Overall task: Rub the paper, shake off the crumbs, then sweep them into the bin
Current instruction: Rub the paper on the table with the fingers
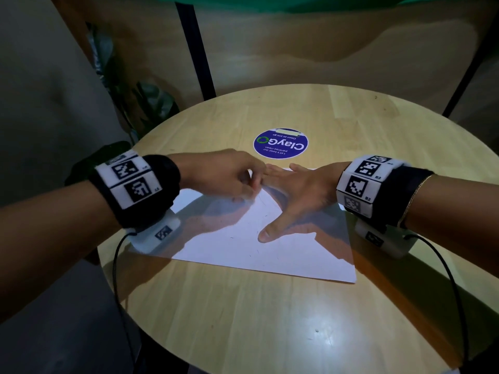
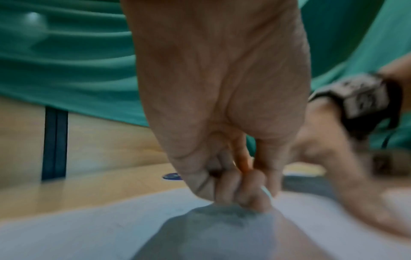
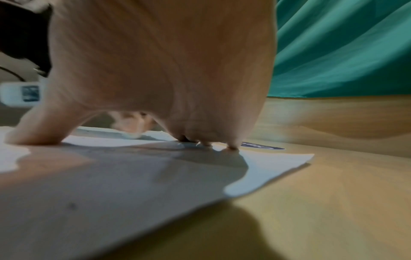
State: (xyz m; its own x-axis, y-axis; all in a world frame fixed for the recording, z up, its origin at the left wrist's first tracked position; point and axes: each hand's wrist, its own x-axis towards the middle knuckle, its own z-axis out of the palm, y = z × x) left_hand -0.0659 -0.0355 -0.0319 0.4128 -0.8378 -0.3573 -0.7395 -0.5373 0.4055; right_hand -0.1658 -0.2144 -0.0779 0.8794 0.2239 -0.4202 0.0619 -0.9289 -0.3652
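Two hands meet over a white sheet of paper (image 1: pixel 264 238) that lies flat on the round wooden worktop (image 1: pixel 243 319), a little toward the near side of its middle. The right hand (image 1: pixel 299 195) comes in from the right and lies spread on the far part of the sheet, fingers straight and pointing left, thumb stretched toward the near side with its tip pressing on the paper. In the right wrist view the fingertips (image 3: pixel 232 146) touch the sheet close to its far edge.

The left hand (image 1: pixel 226 174) reaches in from the left, fingers curled together with their tips down on the paper just beside the right hand's fingers. The left wrist view shows a small pale thing (image 2: pixel 266 190) pinched between thumb and curled fingers, but it is too blurred to say what it is. A few thin dark marks show on the sheet near the thumb.

Beyond the paper, on the far side of the worktop, sits a round blue sticker (image 1: pixel 280 143) with white lettering. Each wrist carries a black band with black-and-white square markers.
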